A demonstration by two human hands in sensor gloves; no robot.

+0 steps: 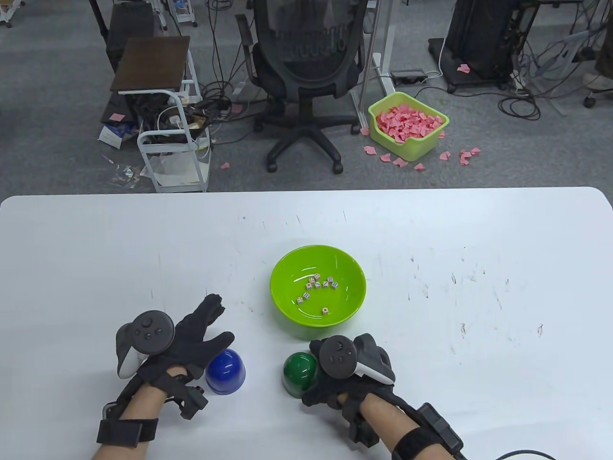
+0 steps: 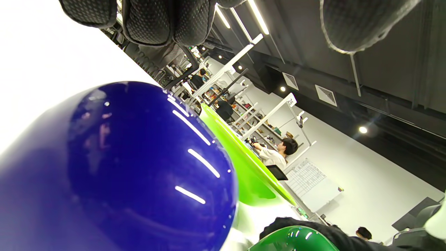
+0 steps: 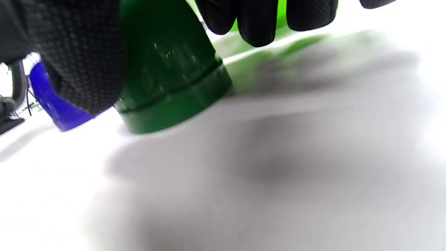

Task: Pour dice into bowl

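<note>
A lime-green bowl (image 1: 286, 268) stands mid-table with several small white dice (image 1: 317, 285) in it. A blue cup (image 1: 227, 371) stands mouth down on the table. My left hand (image 1: 222, 320) is spread open just left of and above it; in the left wrist view the fingers (image 2: 156, 21) hang clear of the blue cup (image 2: 122, 167). A dark green cup (image 1: 299, 371) stands mouth down near the bowl. My right hand (image 1: 320, 383) wraps around it; in the right wrist view the thumb (image 3: 76, 52) lies on the green cup (image 3: 174, 76).
The white table (image 1: 479, 287) stretches wide to the right and back. Beyond its far edge are an office chair (image 1: 306, 72), a small cart (image 1: 167, 120) and a green bin of pink pieces (image 1: 407, 124) on the floor.
</note>
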